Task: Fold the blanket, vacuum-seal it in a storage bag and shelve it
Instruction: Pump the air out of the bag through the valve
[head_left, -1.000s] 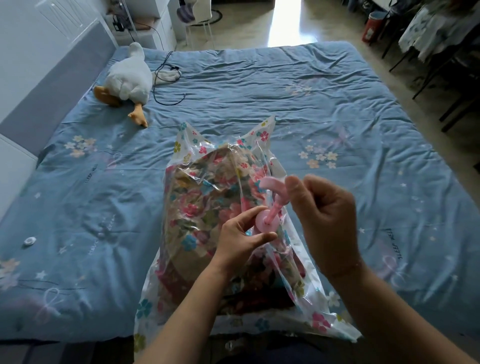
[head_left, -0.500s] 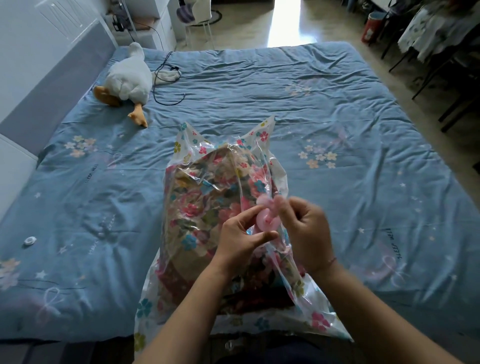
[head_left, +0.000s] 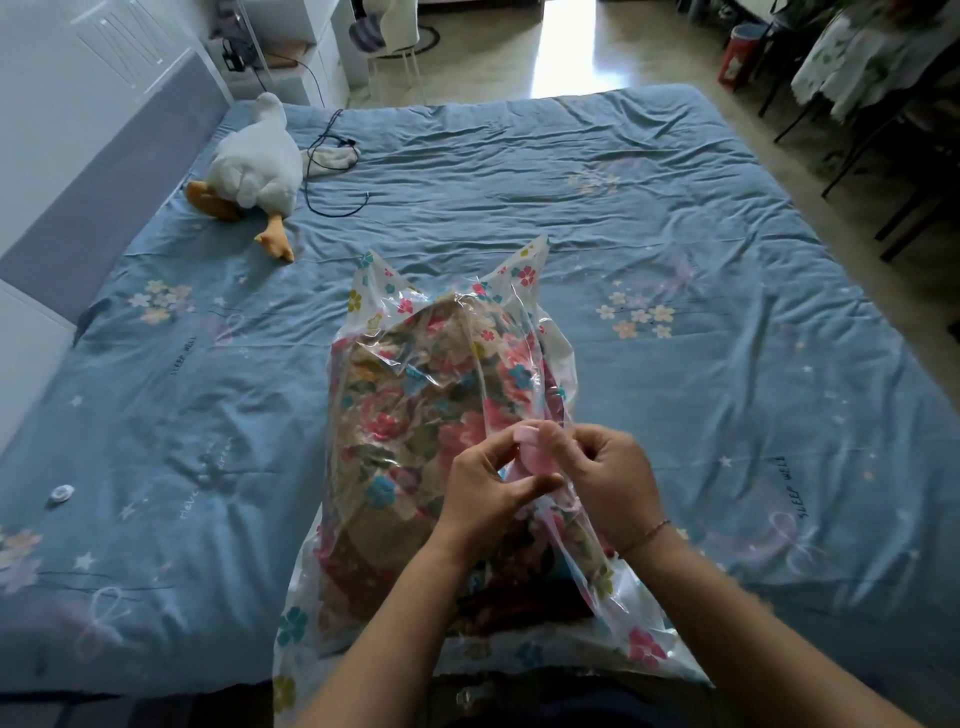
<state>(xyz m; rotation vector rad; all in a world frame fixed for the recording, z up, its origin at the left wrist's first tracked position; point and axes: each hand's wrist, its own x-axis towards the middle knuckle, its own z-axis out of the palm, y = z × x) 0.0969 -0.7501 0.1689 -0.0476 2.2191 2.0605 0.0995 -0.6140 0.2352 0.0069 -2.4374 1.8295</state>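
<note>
Blue star-and-flower bedding (head_left: 675, 234) lies wrinkled under the work, and my two hands meet close together over it at the pink valve (head_left: 537, 460). A second ago my right hand (head_left: 608, 483) held the pink top piece lifted clear above the valve's disc; now it has come down, and that piece sits low between my fingertips. My left hand (head_left: 488, 499) pinches the valve from the near side, thumb underneath and fingers curled. The right one pinches it from the other side, wrist bent inward and forearm angled in from the right. I judge this as working or capping the valve, not the end of sealing, since the storage bag (head_left: 524, 270) is loose and crinkled around the folded floral blanket (head_left: 405, 415) inside it. The bag lies lengthwise in front of me, its far corners sticking up. Farther off, a plush goose (head_left: 254, 161) and a black cable (head_left: 332, 171) lie near the headboard.
</note>
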